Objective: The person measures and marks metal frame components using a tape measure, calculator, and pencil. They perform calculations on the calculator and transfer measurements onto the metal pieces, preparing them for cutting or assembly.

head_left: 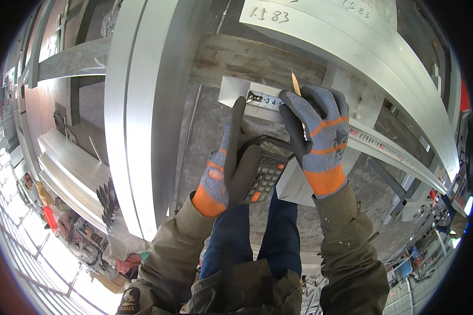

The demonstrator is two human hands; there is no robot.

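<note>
My left hand [220,170], in a grey-blue glove with orange bands and a dark palm, grips a dark calculator [268,173] under its thumb. One of its fingers stretches up to the hooked end of a tape measure blade [265,100]. That blade lies along a long silvery metal bar [232,90], which runs off to the right. My right hand [323,131], gloved alike, is closed around a pencil [296,84] whose point sticks up above the fingers. Its fingers also rest on the blade and bar, hiding part of both.
A wide metal beam [142,121] stands to the left, running away from me. Long metal panels [320,31] with handwritten marks curve across the upper right. Beneath the bar lies a flat crosspiece [252,58]. Stacked profiles [71,168] lie at far left, near clutter.
</note>
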